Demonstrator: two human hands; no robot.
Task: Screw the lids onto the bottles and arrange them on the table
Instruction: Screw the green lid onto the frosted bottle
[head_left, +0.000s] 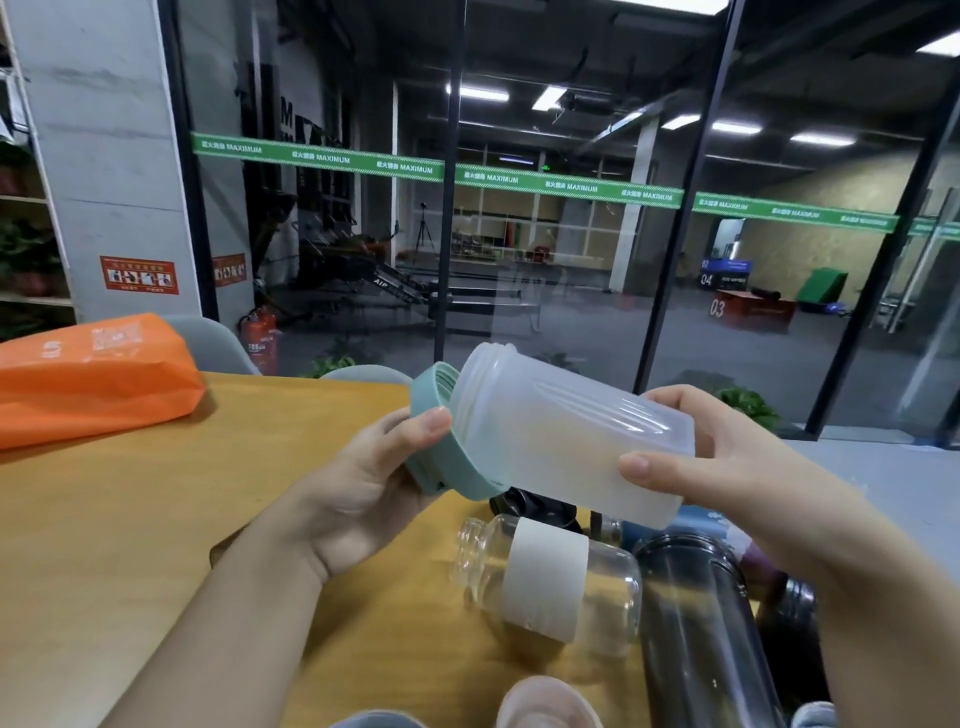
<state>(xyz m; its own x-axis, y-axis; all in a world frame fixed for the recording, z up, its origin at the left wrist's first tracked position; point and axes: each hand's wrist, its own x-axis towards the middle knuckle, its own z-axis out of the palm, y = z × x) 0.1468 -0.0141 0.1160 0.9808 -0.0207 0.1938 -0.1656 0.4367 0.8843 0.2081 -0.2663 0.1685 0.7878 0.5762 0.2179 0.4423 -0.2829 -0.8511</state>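
left grip (358, 483): bare, sleeveless forearm | right grip (737, 467): bare, sleeveless forearm

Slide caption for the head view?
Left hand brings teal lid to frosted bottle held in right hand.

The cup (566, 431) looks like frosted, half-clear plastic with a matt skin and faint ribs along its side, and the lid (447, 452) beside its mouth is opaque pale green plastic, smooth and dull. On the table (156, 519), whose top has a smooth yellowish wood-like finish with a low sheen, lie a clear glossy bottle (597, 587) of glass or hard plastic wrapped in a matt white band (545, 582), and a dark smoky see-through bottle (701, 639) that shines. The orange bag (88, 384) is thin, slightly crinkled plastic with a soft gloss.
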